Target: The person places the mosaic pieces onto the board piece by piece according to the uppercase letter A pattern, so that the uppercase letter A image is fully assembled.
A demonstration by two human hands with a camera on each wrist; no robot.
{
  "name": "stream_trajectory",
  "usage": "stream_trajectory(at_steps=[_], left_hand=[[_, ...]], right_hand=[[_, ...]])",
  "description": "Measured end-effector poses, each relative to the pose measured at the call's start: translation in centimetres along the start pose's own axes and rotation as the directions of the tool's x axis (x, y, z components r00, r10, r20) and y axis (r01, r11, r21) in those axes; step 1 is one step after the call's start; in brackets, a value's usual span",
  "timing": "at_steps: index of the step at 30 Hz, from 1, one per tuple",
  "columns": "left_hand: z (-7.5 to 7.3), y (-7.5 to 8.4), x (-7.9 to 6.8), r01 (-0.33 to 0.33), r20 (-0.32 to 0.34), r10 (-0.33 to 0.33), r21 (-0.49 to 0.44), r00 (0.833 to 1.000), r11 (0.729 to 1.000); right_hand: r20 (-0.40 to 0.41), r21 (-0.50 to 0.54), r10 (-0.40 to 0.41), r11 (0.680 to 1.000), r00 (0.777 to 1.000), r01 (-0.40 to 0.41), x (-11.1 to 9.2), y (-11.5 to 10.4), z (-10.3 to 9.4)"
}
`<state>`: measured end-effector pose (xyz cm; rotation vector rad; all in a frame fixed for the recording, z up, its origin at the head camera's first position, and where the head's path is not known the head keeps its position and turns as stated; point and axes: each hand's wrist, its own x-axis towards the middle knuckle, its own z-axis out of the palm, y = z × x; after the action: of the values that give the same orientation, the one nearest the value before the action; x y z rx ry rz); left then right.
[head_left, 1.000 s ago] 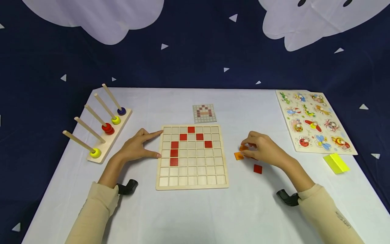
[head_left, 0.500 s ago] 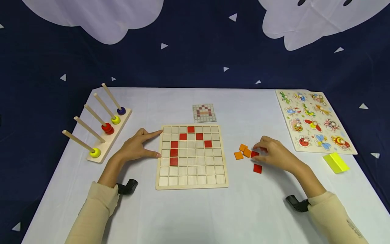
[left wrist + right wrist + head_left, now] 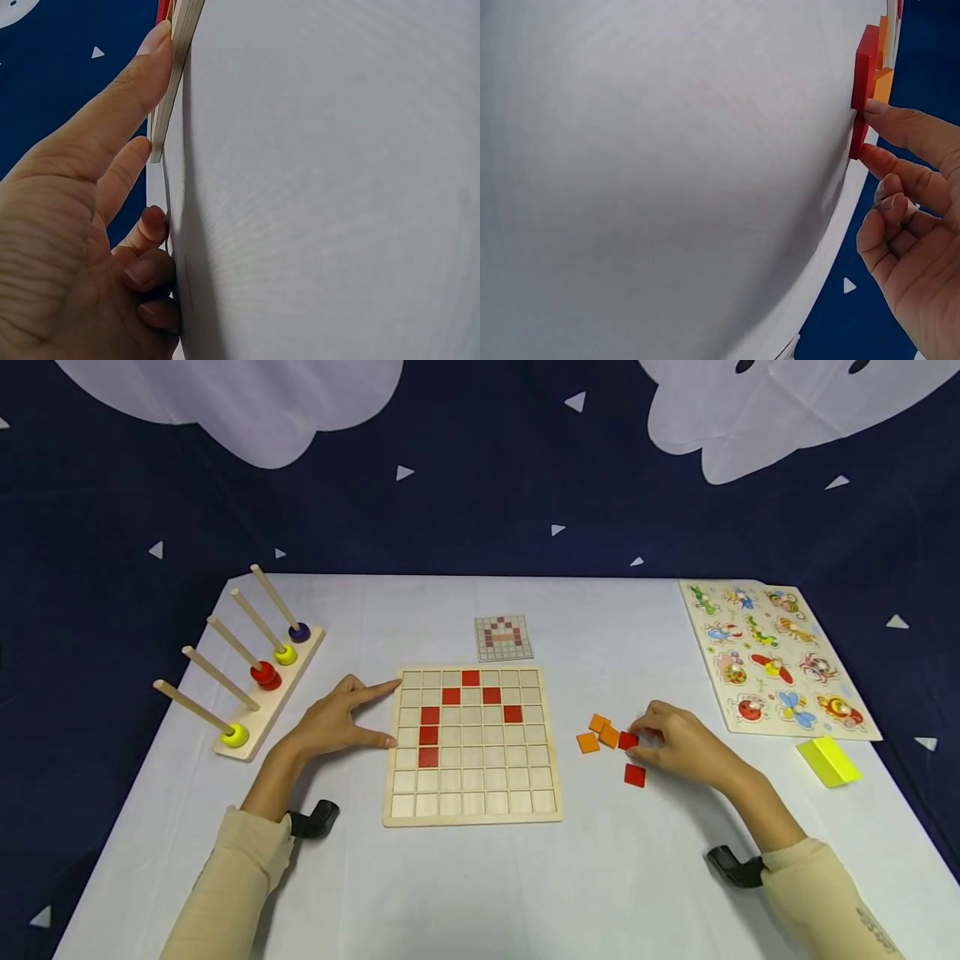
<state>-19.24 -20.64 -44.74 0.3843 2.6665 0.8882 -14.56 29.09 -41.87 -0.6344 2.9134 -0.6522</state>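
Note:
In the head view my left hand (image 3: 335,720) rests at the left side of a wooden grid board (image 3: 480,783), its extended index finger and thumb touching the frame. Several red tiles lie in the board's upper cells. To the right of the board, my right hand (image 3: 678,739) pinches a red tile (image 3: 627,741) between thumb and index finger, low at the table. The right wrist view shows this pinched tile (image 3: 859,136) with the other fingers curled in. A second loose red tile (image 3: 634,775) lies nearer me, and orange tiles (image 3: 588,743) lie just left of the fingers.
Behind the board lies a small pattern card (image 3: 503,638). A peg stand (image 3: 272,681) with coloured rings is at the left. An insect picture board (image 3: 780,664) and a folded yellow piece (image 3: 828,762) sit at the right, on the white-covered table (image 3: 480,893).
My right hand has shifted right, from over the orange tiles to the red tile, and now pinches it. My left hand has stayed at the board's edge.

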Motion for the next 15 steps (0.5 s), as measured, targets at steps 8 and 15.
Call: stream_trajectory(at_steps=[8, 15], left_hand=[[-0.05, 0.04, 0.0, 0.007, 0.002, -0.007, 0.002, 1.0, 1.0], [-0.12, 0.11, -0.04, 0.012, 0.006, -0.012, -0.001, 1.0, 1.0]], right_hand=[[-0.035, -0.007, -0.054, 0.999, 0.998, 0.054, -0.28, 0.44, 0.34], [-0.045, 0.006, -0.054, 0.998, 0.998, 0.055, -0.54, 0.23, 0.05]])
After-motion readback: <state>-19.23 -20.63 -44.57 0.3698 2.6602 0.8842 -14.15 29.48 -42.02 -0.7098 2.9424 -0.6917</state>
